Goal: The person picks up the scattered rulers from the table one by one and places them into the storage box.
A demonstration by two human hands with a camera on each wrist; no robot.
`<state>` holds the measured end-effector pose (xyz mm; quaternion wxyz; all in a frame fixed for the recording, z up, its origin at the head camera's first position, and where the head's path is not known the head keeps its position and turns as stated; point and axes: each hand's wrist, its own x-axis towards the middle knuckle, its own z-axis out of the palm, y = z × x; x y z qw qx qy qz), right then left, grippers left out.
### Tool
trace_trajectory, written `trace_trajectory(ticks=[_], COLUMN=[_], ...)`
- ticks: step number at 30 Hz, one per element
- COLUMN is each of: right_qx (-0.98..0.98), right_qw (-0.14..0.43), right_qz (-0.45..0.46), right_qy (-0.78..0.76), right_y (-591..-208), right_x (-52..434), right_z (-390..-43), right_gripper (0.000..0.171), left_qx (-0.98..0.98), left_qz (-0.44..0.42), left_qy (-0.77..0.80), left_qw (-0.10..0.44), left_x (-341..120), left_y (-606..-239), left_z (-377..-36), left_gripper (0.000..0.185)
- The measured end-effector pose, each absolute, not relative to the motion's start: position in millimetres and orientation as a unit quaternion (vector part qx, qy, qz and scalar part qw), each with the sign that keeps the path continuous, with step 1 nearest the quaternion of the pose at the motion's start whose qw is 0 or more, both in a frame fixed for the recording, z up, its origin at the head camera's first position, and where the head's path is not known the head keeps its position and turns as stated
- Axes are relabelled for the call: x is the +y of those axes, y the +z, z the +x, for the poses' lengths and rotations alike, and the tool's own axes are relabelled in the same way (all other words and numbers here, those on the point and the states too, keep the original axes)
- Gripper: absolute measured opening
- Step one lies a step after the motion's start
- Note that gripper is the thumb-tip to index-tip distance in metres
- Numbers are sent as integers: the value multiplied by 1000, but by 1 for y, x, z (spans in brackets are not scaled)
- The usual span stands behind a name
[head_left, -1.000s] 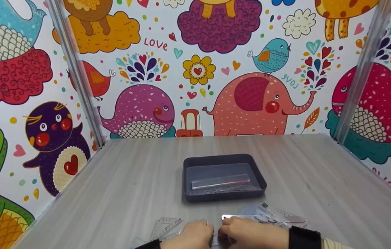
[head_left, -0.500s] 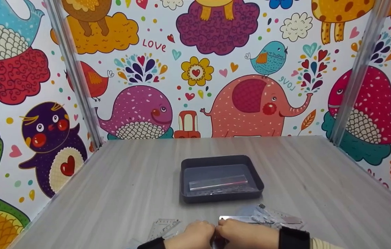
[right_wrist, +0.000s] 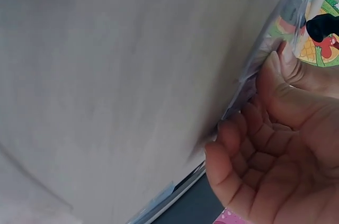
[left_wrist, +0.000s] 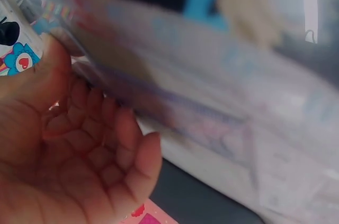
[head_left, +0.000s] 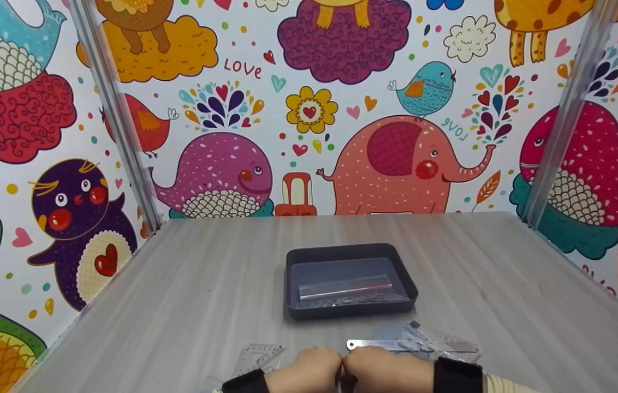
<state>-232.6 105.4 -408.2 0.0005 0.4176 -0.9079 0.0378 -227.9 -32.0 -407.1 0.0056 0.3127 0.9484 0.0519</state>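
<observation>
Both hands meet at the bottom centre of the head view, fists close side by side. My left hand (head_left: 314, 371) pinches the edge of a clear plastic bag (left_wrist: 222, 70) between thumb and curled fingers. Blurred bluish print and markings show through the bag in the left wrist view. My right hand (head_left: 391, 371) pinches clear plastic film (right_wrist: 248, 75) close beside it, thumb over bent fingers. Most of the bag is hidden behind the hands in the head view. Just beyond the right hand lies a metal ruler (head_left: 374, 344); a transparent set square (head_left: 259, 353) is near the left hand.
A dark grey tray (head_left: 290, 284) stands ahead of the hands, with a clear ruler (head_left: 342, 287) and other transparent pieces in it. Several clear drawing tools (head_left: 440, 341) lie in a pile at the right. Patterned walls (head_left: 221, 169) enclose the pale wooden table (head_left: 216, 273).
The hands have drawn together until their fists nearly meet, the right one shifting left. The tray and loose drawing tools stay in place.
</observation>
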Motion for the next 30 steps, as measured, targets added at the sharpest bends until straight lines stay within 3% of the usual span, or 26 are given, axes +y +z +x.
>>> trace_trajectory(ticks=[8,14,20,30], right_qx=[-911,-906,-915,-936], right_qw=[-48,-16,-65,-50], right_qz=[390,419,390,327], right_qy=[126,66,85,120], right_y=[-401,-402,-403,-402], right_x=[108,106,110,125], right_z=[-225,-232,-242,-259], right_gripper=[16,13,18,20], left_qx=[943,944,947,955], left_qz=[324,325,315,282], left_qy=[81,64,62,91], left_qw=[-6,-3,11,28], left_x=[-35,-39,-48,-54], left_y=[-406,-405,-404,-404], left_z=[-226,-228,-233,-244], left_gripper=[12,15,22,26])
